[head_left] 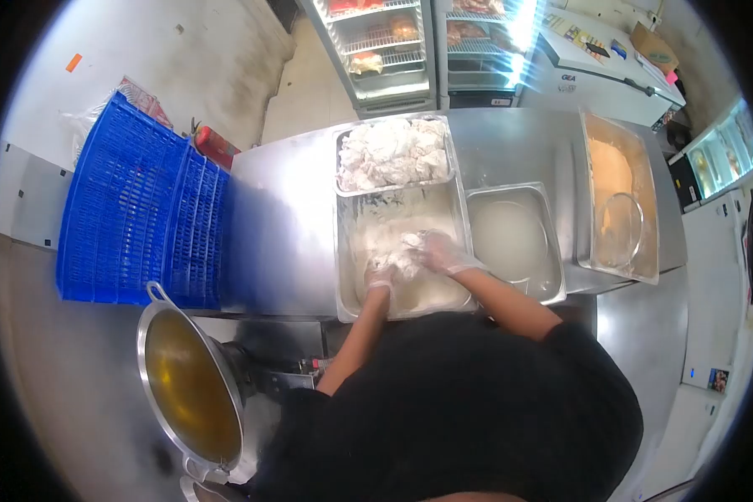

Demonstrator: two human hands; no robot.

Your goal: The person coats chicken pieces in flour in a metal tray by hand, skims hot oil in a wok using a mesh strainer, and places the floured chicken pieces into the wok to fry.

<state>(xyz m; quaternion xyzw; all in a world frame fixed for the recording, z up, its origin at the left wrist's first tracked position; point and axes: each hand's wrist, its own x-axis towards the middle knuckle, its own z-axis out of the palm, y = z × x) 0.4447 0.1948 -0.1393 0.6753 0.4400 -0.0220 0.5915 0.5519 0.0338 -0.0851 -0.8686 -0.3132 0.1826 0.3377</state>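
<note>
In gloves, my left hand (381,275) and right hand (440,252) touch a floured piece (405,265) in the tray (341,261); I cannot tell whether either hand's fingers close round it.

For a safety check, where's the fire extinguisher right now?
In the head view, the fire extinguisher is at upper left, between the blue crate and the far left corner of the steel table.

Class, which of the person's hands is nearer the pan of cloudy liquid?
Right. The right hand is just left of the pan; the left hand is farther left, in the flour tray.
</note>
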